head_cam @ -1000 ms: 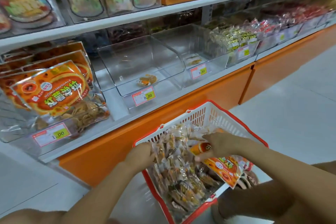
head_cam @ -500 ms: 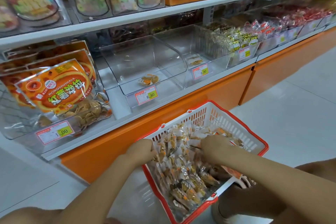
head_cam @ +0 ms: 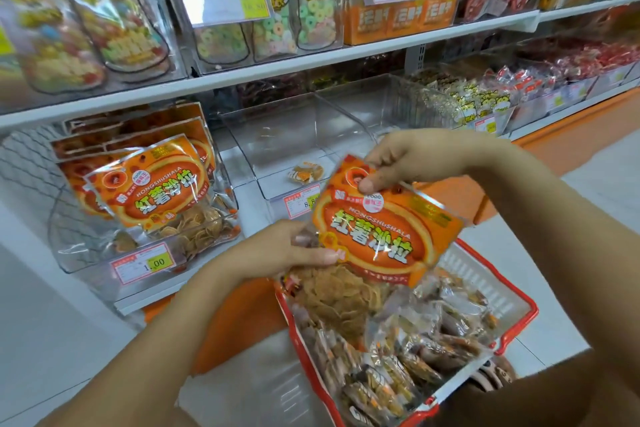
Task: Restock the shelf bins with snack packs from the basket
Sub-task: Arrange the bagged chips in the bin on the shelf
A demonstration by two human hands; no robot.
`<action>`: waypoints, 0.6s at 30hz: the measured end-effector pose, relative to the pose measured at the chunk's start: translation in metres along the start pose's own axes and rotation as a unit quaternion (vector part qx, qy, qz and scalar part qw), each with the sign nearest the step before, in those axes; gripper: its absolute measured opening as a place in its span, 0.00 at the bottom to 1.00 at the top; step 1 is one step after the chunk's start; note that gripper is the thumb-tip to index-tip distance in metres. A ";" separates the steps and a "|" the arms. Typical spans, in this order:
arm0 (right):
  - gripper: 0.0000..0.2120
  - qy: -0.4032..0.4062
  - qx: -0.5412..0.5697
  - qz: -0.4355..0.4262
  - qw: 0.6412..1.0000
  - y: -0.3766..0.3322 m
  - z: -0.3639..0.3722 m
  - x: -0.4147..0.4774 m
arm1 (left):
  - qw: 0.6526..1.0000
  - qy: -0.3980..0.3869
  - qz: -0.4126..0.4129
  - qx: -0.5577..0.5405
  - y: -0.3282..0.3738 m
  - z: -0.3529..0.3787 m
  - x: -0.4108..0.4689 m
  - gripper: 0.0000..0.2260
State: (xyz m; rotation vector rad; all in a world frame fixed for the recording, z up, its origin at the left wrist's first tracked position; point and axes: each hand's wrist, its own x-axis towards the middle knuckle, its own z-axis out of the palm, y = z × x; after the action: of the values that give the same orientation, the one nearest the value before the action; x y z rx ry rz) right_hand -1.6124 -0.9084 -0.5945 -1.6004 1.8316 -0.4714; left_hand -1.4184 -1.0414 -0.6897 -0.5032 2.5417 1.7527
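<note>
In the head view, an orange snack pack (head_cam: 377,236) is being held above the red-rimmed basket (head_cam: 531,310), in front of a nearly empty clear shelf bin (head_cam: 287,135). Its top edge is being pinched by the right hand (head_cam: 408,159), while its left side is being gripped by the left hand (head_cam: 277,253).

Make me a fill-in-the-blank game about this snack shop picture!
1. The left hand and right hand hold a snack bag that is mostly ____.
2. The basket under it has a rim coloured ____.
3. Matching bags stand in a shelf bin to the ____ of the held bag.
Missing words: orange; red; left.
</note>
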 end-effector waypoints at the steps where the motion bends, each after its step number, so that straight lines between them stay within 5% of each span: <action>1: 0.10 0.004 0.028 -0.010 1.000 -0.006 -0.004 0.006 | 0.999 0.007 -0.010 -0.049 0.001 -0.004 -0.005 0.07; 6: 0.22 0.076 0.199 -0.045 0.976 -0.025 -0.018 0.039 | 0.977 0.090 0.008 -0.194 0.009 -0.023 -0.029 0.17; 9: 0.28 0.094 0.340 -0.049 0.934 -0.020 -0.013 0.059 | 0.945 0.175 0.029 -0.275 0.006 -0.053 -0.041 0.11; 14: 0.25 0.009 0.286 -0.055 0.957 -0.022 0.035 0.108 | 0.900 0.317 0.057 -0.292 -0.012 -0.098 -0.060 0.12; 18: 0.05 -0.009 0.256 -0.074 0.964 -0.060 0.071 0.142 | 0.884 0.366 0.075 -0.282 -0.023 -0.118 -0.072 0.07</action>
State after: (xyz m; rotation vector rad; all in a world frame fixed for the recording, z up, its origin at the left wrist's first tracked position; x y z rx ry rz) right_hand -1.5258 -1.0474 -0.6405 -1.3725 1.4252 -0.9104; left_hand -1.3240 -1.1379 -0.6532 -1.2217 2.4331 2.8182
